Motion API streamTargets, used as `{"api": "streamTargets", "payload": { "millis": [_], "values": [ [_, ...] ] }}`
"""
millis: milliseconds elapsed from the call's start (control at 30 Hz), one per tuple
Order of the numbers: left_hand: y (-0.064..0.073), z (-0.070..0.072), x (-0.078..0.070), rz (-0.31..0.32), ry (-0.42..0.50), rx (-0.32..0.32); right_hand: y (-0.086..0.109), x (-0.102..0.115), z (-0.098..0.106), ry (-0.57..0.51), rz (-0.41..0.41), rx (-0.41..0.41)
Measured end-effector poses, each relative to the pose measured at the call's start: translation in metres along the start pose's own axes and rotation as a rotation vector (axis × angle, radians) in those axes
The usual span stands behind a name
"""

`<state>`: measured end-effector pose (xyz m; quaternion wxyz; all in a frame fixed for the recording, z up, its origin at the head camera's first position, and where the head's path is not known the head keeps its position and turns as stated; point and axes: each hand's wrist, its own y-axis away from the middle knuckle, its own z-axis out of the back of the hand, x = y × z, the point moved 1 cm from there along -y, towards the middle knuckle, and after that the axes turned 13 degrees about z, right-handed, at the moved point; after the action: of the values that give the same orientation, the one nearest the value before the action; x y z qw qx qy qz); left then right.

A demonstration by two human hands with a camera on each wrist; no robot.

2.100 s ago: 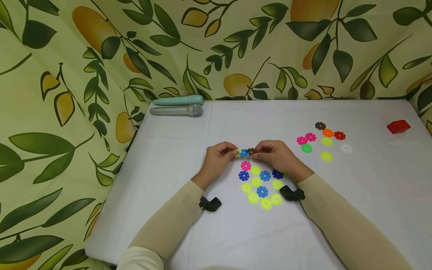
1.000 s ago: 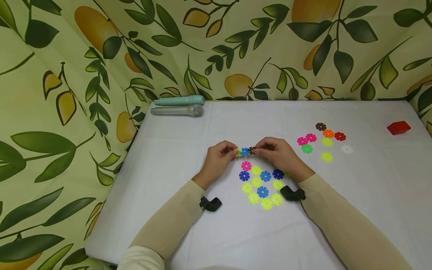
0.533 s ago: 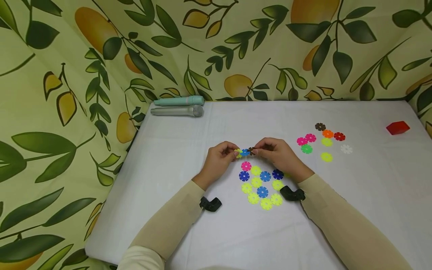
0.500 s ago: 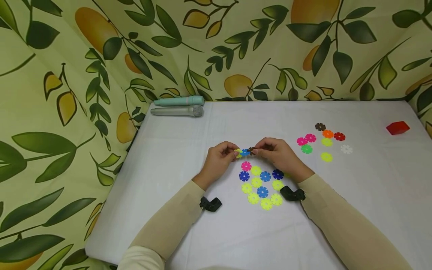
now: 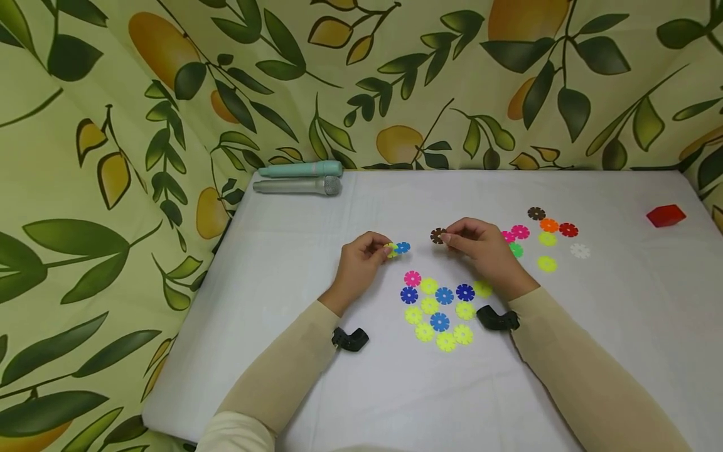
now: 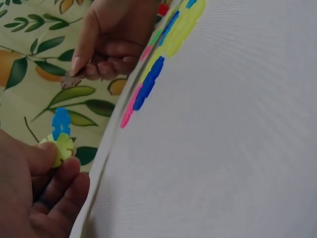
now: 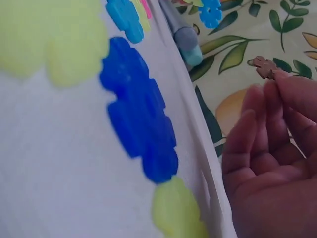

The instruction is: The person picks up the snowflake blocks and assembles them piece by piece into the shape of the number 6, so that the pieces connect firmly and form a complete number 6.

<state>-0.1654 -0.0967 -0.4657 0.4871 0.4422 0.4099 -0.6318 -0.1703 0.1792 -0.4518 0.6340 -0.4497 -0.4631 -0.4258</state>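
My left hand pinches a yellow snowflake disc between thumb and finger. A light blue snowflake disc is slotted into it and sticks out to the right. Just across a gap, my right hand holds a brown snowflake disc by its edge, apart from the joined pair. Below the hands, several loose discs lie flat on the white table, among them a pink disc, a dark blue disc and a yellow disc.
A second group of discs, including an orange disc and a white disc, lies to the right, partly behind the right hand. A red block sits at far right. A teal microphone and a silver microphone lie at the back left.
The brown disc was against the light blue disc and is now separate. My right hand has moved right and away with it; my left hand has shifted slightly left with the joined pair.
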Motion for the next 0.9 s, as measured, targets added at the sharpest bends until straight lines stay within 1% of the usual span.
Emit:
{"api": "streamTargets", "payload": {
  "millis": [133,200,433,667,800,900],
  "values": [
    [0.002,-0.003,0.002,0.009,0.041,0.046,0.000,-0.001,-0.005,-0.019,0.003,0.054],
    [0.002,-0.004,0.002,0.007,0.052,0.054,0.001,-0.001,-0.007,-0.021,0.002,0.081],
    [0.002,-0.006,0.001,0.004,0.069,0.073,0.003,-0.001,-0.014,-0.045,0.005,0.123],
    [0.002,-0.006,0.000,-0.005,0.097,0.085,0.003,0.000,-0.017,-0.050,0.013,0.114],
    [0.003,-0.006,0.000,-0.006,0.095,0.086,0.004,0.000,-0.016,-0.046,0.023,0.094],
    [0.003,-0.006,0.000,-0.005,0.092,0.085,0.004,0.000,-0.016,-0.050,0.014,0.096]
  ]
}}
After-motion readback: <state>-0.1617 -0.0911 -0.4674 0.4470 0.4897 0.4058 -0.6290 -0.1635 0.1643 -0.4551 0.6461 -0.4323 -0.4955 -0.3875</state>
